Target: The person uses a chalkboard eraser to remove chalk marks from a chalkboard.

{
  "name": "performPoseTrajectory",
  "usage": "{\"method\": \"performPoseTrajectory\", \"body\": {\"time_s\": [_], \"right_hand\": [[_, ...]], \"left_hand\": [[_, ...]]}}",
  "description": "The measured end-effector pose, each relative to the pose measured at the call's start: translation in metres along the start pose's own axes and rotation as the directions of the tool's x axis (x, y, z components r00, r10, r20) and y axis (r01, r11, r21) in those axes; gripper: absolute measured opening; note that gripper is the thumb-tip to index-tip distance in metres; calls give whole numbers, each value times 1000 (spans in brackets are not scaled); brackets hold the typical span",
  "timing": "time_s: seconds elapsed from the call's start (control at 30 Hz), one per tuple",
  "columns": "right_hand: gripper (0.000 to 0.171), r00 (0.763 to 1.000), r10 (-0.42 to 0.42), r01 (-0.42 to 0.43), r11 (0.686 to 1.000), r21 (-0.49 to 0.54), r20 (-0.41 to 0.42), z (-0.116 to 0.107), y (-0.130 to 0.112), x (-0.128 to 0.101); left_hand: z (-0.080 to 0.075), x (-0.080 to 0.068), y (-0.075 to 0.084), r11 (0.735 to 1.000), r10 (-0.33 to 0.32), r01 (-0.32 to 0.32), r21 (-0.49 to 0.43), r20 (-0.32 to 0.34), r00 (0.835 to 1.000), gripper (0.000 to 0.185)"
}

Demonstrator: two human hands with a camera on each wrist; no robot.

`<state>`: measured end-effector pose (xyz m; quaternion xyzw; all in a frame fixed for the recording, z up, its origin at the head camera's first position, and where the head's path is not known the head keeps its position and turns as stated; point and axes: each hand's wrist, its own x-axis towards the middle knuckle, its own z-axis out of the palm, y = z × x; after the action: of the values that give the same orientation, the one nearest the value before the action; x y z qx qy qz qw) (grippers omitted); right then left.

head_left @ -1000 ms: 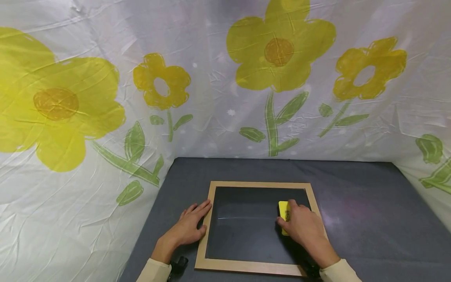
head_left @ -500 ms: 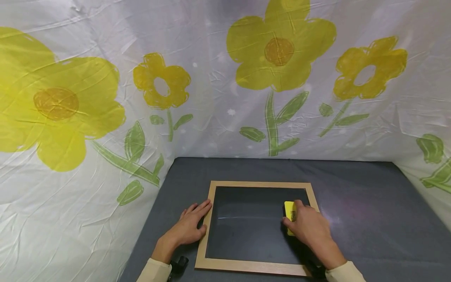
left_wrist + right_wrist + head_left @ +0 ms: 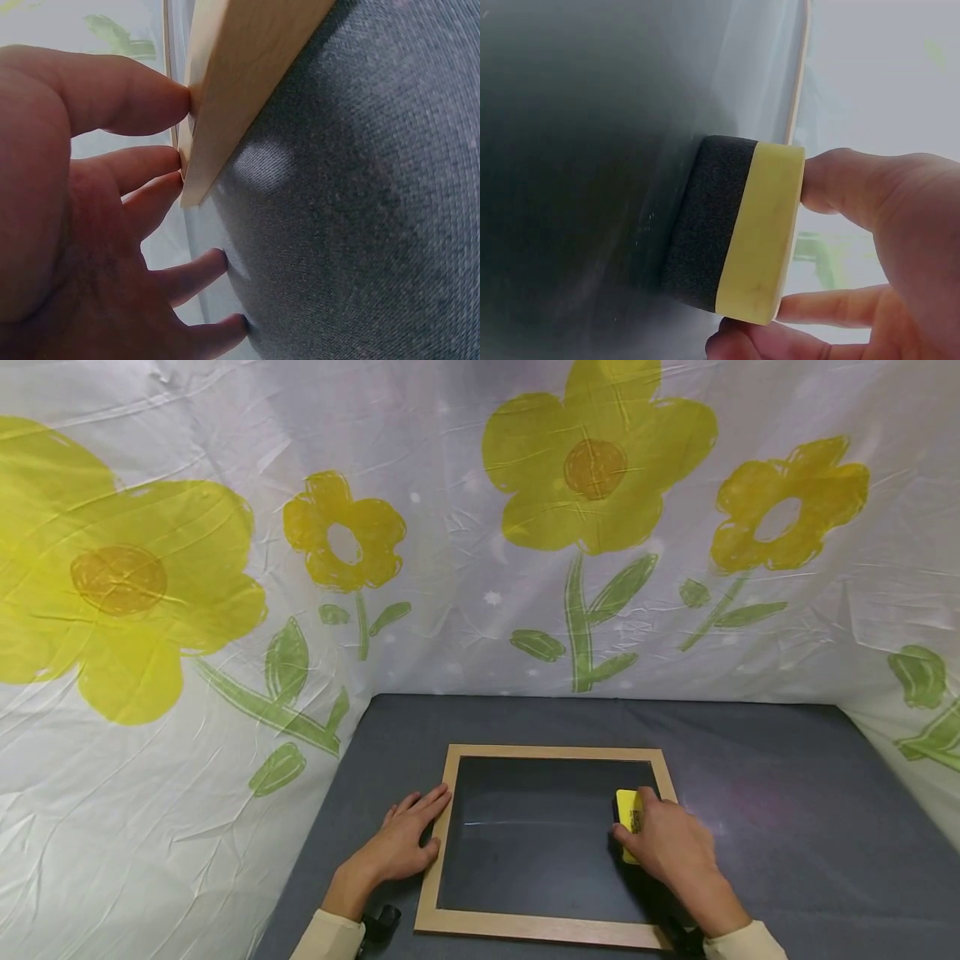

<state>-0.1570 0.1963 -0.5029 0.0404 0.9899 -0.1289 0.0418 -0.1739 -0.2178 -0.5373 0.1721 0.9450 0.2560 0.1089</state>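
Both hands work at the wood-framed chalkboard (image 3: pixel 525 835), which lies flat on the grey cloth-covered table (image 3: pixel 787 827) and serves as the landmark for everything else. At the chalkboard's left edge, the left hand (image 3: pixel 401 843) lies flat on the table with its fingers straight and spread, holding nothing; its fingertips and thumb press against the outer side of the wooden frame (image 3: pixel 225 90), as the left wrist view shows up close. Near the frame's lower left corner, by the left sleeve (image 3: pixel 326 939), a small black object (image 3: pixel 382 920) sits on the table, too dark to identify. Across the chalkboard's dark surface a faint pale streak (image 3: pixel 510 822) runs sideways at mid-height. On the right part of that surface, just inside the right frame rail, the right hand (image 3: pixel 667 843) grips the eraser (image 3: pixel 628 814), a block with a yellow back and a black foam face; thumb and fingers are curled round its sides, and the right wrist view shows the black face pressed flat onto the board. Behind the chalkboard, past the table's far edge, hangs a white cloth backdrop (image 3: pixel 450 568) printed with big yellow flowers on green stems.
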Motion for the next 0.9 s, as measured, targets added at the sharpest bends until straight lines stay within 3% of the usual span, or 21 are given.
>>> {"method": "performPoseTrajectory", "body": {"time_s": [0.63,0.9], "right_hand": [[83,994,83,-84,996,16,67,-8,13,-1],[82,995,73,-75,997,20,62,-9,20,-2]], "left_hand": [[0,0,-1,1000,3,-3,-3,-2,1000,73],[0,1,-3,1000,5,-5,-4,4,1000,74]]}}
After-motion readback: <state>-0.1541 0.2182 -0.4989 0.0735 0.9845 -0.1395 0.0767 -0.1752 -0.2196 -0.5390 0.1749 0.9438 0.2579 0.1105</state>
